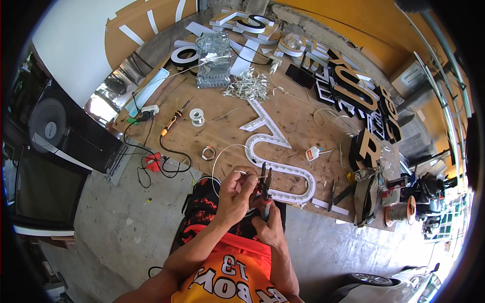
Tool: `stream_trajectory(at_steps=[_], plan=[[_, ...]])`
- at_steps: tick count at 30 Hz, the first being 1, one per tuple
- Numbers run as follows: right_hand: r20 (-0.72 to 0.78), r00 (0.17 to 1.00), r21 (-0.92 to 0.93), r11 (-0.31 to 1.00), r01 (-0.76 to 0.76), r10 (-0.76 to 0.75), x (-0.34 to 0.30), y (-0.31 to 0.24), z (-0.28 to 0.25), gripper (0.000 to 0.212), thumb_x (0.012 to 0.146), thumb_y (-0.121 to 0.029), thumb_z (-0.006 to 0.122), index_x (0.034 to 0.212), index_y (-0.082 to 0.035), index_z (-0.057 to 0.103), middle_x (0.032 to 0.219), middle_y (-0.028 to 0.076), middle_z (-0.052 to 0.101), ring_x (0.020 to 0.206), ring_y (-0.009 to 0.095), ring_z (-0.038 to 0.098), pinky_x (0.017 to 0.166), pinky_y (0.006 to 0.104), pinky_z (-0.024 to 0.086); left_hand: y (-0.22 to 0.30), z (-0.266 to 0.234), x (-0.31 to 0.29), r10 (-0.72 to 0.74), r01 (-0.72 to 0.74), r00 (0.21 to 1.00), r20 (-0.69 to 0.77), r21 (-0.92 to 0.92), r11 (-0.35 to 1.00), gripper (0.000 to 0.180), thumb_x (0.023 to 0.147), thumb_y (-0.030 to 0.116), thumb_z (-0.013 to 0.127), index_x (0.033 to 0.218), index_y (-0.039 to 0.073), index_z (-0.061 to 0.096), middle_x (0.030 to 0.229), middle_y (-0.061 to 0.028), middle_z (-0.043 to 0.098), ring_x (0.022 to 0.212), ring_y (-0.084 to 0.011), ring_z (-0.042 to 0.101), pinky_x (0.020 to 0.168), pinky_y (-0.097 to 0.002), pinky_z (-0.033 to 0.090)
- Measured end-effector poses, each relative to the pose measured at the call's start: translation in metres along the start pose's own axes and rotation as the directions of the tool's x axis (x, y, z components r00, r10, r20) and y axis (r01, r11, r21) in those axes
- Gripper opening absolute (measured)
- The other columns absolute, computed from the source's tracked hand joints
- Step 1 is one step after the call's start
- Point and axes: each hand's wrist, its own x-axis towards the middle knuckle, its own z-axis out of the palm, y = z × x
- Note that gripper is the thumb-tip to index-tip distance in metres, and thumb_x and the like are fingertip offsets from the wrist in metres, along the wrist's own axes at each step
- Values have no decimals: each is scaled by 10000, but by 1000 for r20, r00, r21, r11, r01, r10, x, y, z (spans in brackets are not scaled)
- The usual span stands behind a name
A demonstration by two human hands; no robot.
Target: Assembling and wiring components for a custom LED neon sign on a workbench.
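Note:
My left hand (pixel 235 196) is closed on a thin white wire (pixel 218 164), pinching it between thumb and fingers close to the plier jaws. My right hand (pixel 270 228) grips the red handles of dark-jawed pliers (pixel 265 188), which point away from me, jaws up. The wire's end seems to reach the jaws, but whether they bite on it I cannot tell. Just beyond both hands lies a white curved sign letter (pixel 306 178) lined with small LED modules. The wire loops back toward this letter's left side. A second LED-lined letter (pixel 262 120) lies behind it.
A soldering iron (pixel 175 120), a solder spool (pixel 197 117) and a wire ring (pixel 207 153) lie to the left. A small white bottle (pixel 312 153) is at right. Tangled LED strings (pixel 248 85), a bubble-wrapped pack (pixel 212 60) and black sign letters (pixel 348 86) fill the far side.

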Motion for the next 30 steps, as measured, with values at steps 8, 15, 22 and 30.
stream_trajectory(at_steps=[8, 15, 22, 30], plan=[[-1, 992, -144, 982, 124, -125, 2, -6, -5, 478, 692, 34, 539, 1170, 30, 544, 887, 164, 602, 779, 301, 591, 738, 371, 493, 13, 9, 3, 65, -65, 998, -1, 63, 996, 98, 1013, 84, 593, 1072, 9, 569, 879, 19, 577, 716, -21, 503, 628, -186, 419], [-37, 992, -77, 990, 114, -117, 2, -13, 1, 219, 681, 30, 545, 893, -12, 505, 740, 81, 519, 606, 183, 444, 566, 324, 390, 21, 11, 6, 70, -66, 996, -56, 60, 996, 126, 994, 114, 633, 1058, 14, 589, 900, 5, 591, 751, -41, 516, 662, -208, 441], [29, 995, -58, 993, 98, -97, 2, -12, 0, 287, 698, 35, 530, 985, 22, 529, 766, 129, 546, 660, 265, 513, 649, 360, 452, 24, 8, 10, 95, -88, 993, -68, 95, 992, 131, 992, 120, 638, 1052, 15, 590, 899, 7, 594, 736, -33, 520, 651, -199, 450], [42, 993, -86, 990, 115, -112, 6, -14, -1, 303, 713, 43, 521, 1015, 33, 531, 801, 174, 583, 702, 338, 575, 695, 397, 486, 23, 4, 14, 94, -86, 994, -55, 136, 987, 136, 989, 126, 644, 1044, 14, 590, 882, 0, 605, 711, -41, 539, 643, -207, 486]])
